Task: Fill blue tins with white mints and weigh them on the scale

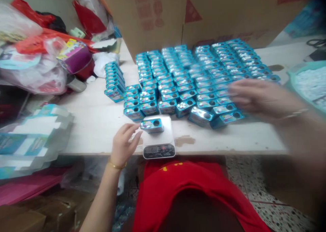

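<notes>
A small blue printed box (152, 125) with a dark round spot on its top rests on a white digital scale (166, 131). Beside its left end is my left hand (124, 140), thumb and fingers apart; a fingertip is at the box's edge, and I cannot tell whether it touches. My right hand (257, 96), smeared by motion, hangs over the right side of the many rows of similar blue boxes (168, 89). Whether anything is in its fingers does not show. Digits on the scale's display are too blurred to read.
A large cardboard carton (163, 18) stands behind the rows. Flattened blue-and-white cartons (38, 130) lie at the left, below plastic bags and a purple box (73, 57). A pale green basin (300, 84) with white contents sits at the right. The table's front edge (203, 153) runs past the scale.
</notes>
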Action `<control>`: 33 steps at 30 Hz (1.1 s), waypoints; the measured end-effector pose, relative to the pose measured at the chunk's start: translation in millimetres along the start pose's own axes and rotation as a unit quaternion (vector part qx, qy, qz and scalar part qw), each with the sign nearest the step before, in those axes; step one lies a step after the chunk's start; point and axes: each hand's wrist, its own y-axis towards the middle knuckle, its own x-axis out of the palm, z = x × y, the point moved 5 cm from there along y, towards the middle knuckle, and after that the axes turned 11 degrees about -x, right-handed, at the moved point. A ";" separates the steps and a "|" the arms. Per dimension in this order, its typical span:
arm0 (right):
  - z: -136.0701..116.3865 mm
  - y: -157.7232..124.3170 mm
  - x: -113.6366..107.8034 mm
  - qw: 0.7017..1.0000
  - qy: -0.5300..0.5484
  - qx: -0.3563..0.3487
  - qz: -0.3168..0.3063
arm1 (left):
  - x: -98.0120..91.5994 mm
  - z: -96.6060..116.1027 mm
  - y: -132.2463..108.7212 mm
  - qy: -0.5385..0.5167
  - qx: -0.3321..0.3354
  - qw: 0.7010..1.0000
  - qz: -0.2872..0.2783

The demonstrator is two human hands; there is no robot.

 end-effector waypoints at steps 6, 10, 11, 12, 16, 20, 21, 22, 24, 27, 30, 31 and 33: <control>-78.4 -2.4 144.3 0.933 0.194 -0.093 -0.288 | 0.2 -4.7 -8.5 0.015 -0.009 0.997 0.070; -94.6 -2.9 180.9 0.920 0.034 -0.226 -0.319 | -7.7 -13.9 -17.2 -0.009 -0.035 0.996 0.080; -94.5 -3.5 184.0 0.914 -0.002 -0.239 -0.328 | -8.8 -16.5 -19.6 -0.015 -0.039 0.996 0.080; -93.6 -4.2 186.0 0.909 -0.030 -0.245 -0.337 | -9.4 -19.2 -21.9 -0.020 -0.042 0.996 0.080; -94.0 -6.7 189.1 0.891 -0.069 -0.270 -0.357 | -6.8 -29.0 -28.5 -0.032 -0.061 0.995 0.075; -96.7 -7.6 192.7 0.880 -0.069 -0.275 -0.381 | -2.9 -34.1 -31.3 -0.046 -0.073 0.994 0.069; -96.9 -7.7 193.4 0.879 -0.067 -0.267 -0.388 | -2.4 -34.9 -31.9 -0.048 -0.075 0.994 0.067; -97.3 -7.7 193.7 0.879 -0.062 -0.260 -0.394 | -2.1 -35.6 -32.5 -0.050 -0.077 0.994 0.066; -98.4 -7.1 194.0 0.881 -0.047 -0.250 -0.399 | -2.1 -37.3 -33.7 -0.051 -0.084 0.993 0.065; -97.5 -2.0 192.2 0.899 -0.022 -0.231 -0.370 | -2.5 -39.2 -35.4 -0.053 -0.089 0.993 0.065; -92.2 3.7 187.1 0.922 0.058 -0.186 -0.335 | -2.5 -41.0 -36.5 -0.058 -0.095 0.992 0.066; -88.7 4.3 184.8 0.924 0.108 -0.155 -0.331 | -2.2 -41.7 -37.0 -0.062 -0.098 0.991 0.066; -78.8 2.5 178.7 0.916 0.227 -0.065 -0.323 | -1.0 -43.3 -37.9 -0.072 -0.105 0.990 0.065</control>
